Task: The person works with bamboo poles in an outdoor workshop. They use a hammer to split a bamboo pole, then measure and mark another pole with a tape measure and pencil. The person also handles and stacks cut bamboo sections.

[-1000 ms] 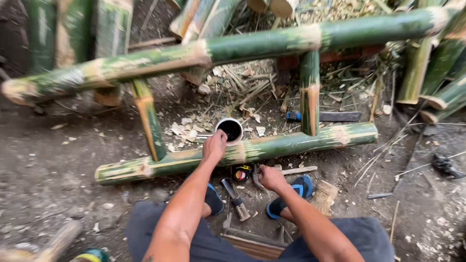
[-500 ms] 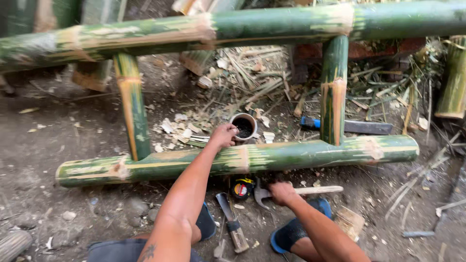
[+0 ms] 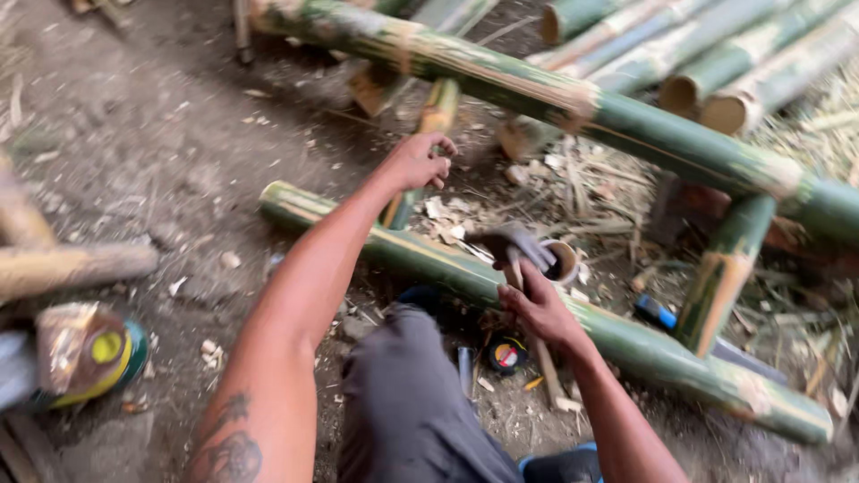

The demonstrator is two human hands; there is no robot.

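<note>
Left hand (image 3: 419,161) reaches out, fingers loosely curled by the upright bamboo post (image 3: 420,152); right hand (image 3: 537,304) fingers grip a hammer (image 3: 519,246)

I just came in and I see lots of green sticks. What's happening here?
A person crouches on dirt ground over a frame of thick green bamboo poles. Their right hand holds a wooden-handled hammer above the lower pole, beside a small round cup. Their left hand reaches to a short upright bamboo piece.
</note>
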